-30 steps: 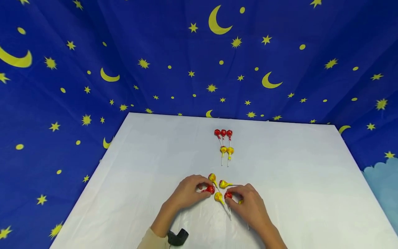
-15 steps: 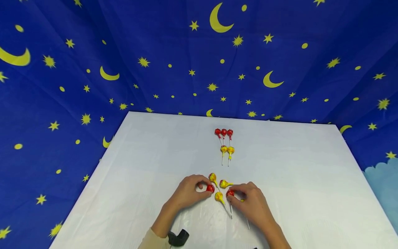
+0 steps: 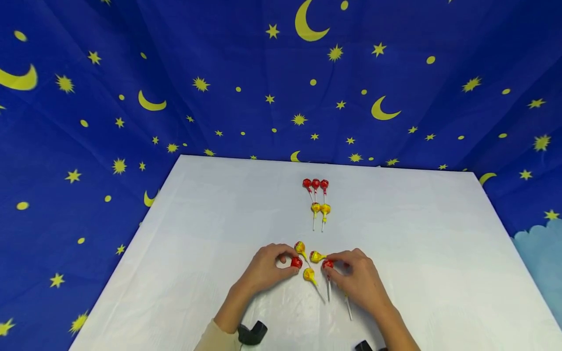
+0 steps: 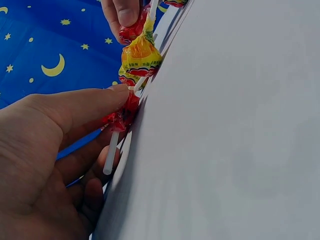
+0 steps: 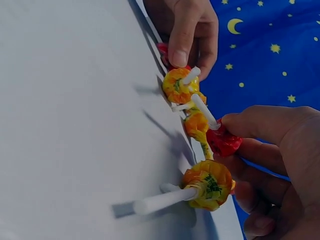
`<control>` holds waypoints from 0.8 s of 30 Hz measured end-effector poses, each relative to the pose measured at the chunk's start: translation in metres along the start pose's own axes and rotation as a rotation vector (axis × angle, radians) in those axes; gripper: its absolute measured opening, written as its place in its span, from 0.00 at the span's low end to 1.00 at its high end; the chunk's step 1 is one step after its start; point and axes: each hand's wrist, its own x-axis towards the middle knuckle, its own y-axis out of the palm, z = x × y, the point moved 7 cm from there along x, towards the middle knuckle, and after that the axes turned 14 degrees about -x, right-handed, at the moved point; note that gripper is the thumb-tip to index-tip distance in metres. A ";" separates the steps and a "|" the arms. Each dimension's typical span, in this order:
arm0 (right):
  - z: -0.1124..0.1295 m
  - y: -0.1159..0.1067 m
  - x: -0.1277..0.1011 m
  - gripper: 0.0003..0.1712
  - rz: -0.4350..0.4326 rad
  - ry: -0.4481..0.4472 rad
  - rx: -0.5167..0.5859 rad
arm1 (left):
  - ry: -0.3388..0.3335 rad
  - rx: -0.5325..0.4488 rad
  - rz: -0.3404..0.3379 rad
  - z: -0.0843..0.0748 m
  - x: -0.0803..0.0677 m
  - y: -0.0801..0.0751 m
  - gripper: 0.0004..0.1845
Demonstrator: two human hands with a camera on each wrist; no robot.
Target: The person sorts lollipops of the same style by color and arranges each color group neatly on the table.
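1. At twelve o'clock I see three red lollipops and two yellow lollipops in rows; I'd call those done.
2. Left, I judge: loose yellow lollipops, plus both held reds.
3. Left hand pinches one red lollipop at three o'clock; right hand, another red lollipop at ten.

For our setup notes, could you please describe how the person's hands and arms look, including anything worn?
The left hand and right hand are bare, with no gloves or rings visible. A plain beige sleeve shows on the left arm, with a black device near that wrist. A second black device shows partly by the right arm, where no sleeve is visible.
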 end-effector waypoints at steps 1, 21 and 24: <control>0.000 0.000 0.001 0.12 0.001 -0.001 -0.001 | 0.002 0.003 0.000 -0.001 0.000 0.000 0.13; -0.009 -0.017 0.023 0.14 -0.039 0.001 -0.017 | -0.011 0.043 0.008 -0.003 0.000 0.001 0.15; -0.010 -0.020 0.030 0.15 -0.045 -0.002 -0.031 | -0.004 0.047 0.003 -0.003 0.000 0.001 0.15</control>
